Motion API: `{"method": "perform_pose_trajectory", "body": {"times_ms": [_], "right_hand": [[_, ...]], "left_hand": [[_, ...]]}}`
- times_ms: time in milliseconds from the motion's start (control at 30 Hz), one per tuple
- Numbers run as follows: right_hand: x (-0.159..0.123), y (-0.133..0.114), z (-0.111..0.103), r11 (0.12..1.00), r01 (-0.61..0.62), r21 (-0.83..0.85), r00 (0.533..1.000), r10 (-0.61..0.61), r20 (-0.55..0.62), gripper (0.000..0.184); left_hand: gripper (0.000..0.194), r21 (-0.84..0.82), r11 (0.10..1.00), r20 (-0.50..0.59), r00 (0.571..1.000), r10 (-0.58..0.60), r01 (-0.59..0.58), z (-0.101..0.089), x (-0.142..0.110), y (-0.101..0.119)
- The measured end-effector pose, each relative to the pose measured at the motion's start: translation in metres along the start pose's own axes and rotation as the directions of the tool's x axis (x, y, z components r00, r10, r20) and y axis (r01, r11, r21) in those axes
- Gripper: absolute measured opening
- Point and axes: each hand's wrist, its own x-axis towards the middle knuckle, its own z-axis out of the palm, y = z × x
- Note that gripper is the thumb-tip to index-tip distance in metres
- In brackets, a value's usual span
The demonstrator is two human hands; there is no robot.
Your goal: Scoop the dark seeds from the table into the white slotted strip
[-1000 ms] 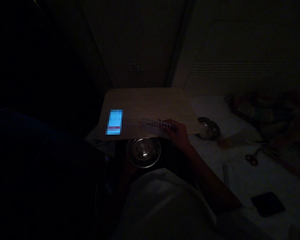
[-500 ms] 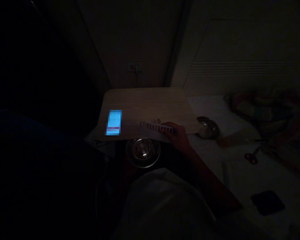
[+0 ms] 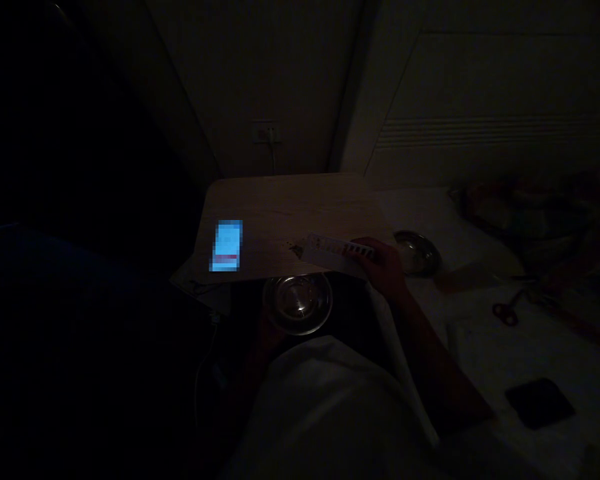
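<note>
Pale slotted strip [image 3: 330, 256] is in the right hand [image 3: 386, 267], closed round its end, beside small bits [image 3: 295, 249] on the worktop [image 3: 285, 200] | left hand [image 3: 271, 333] grips steel bowl [image 3: 299, 304] below near edge, fingers dim | lit screen [image 3: 226, 245] lies left; room dark | right forearm slants inward.

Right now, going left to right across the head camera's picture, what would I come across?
Glowing screen → nearer metal bowl → right hand → second metal bowl → red-handled scissors.
</note>
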Motion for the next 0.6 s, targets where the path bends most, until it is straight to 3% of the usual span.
{"method": "perform_pose_trajectory", "body": {"times_ms": [133, 267, 400, 600], "right_hand": [[0.003, 0.0, 0.006, 1.0, 0.021, 0.0, 1.0, -0.021, 0.022, 0.021], [0.007, -0.001, 0.013, 0.999, 0.051, 0.006, 0.997, -0.05, -0.052, 0.02], [0.008, -0.003, 0.017, 0.999, 0.054, -0.009, 0.994, -0.054, -0.092, 0.021], [0.005, -0.01, 0.024, 0.997, 0.078, -0.004, 0.997, -0.078, -0.019, 0.02]], "left_hand": [[0.038, -0.073, 0.997, -0.01, 1.0, -0.021, 0.02, -0.004, 0.007, -0.002], [0.033, -0.097, 0.994, -0.032, 0.998, -0.055, 0.052, -0.005, 0.009, -0.003], [0.026, -0.049, 0.999, -0.045, 0.999, 0.005, -0.007, -0.001, 0.005, -0.002], [0.024, 0.067, 0.995, -0.083, 0.994, 0.078, -0.072, 0.008, -0.003, 0.005]]}}
